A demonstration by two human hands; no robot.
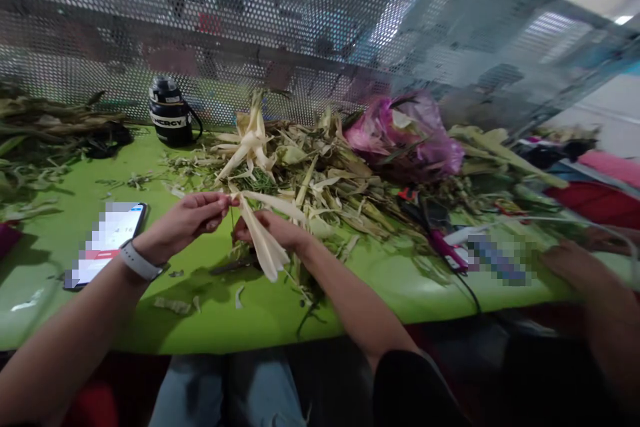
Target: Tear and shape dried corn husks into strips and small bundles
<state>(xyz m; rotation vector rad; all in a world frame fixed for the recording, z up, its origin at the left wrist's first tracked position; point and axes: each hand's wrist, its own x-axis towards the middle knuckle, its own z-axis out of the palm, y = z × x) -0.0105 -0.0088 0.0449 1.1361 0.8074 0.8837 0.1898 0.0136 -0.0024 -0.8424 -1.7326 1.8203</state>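
Note:
My left hand (203, 213), with a white watch on the wrist, pinches the gathered top of a pale corn husk (265, 250). The husk's strips fan out downward to the right. Just behind them is my right hand (275, 227), its fingers curled closed and partly covered by the husk. A thin dark strand runs down between the hands; whether the right fingers grip it is hidden. Beyond my hands, a pale husk bundle (254, 140) shaped like a flower lies against a heap of dried husks (345, 173). Small husk scraps (173, 305) lie nearer me.
A lit phone (113, 240) lies left on the green table (200, 333), with a dark bottle (170, 113) behind. Rightward are a pink plastic bag (405, 130), a magenta glue gun (447, 250) with a cord, and another person's hand (575, 267). A perforated panel (225, 27) backs the table.

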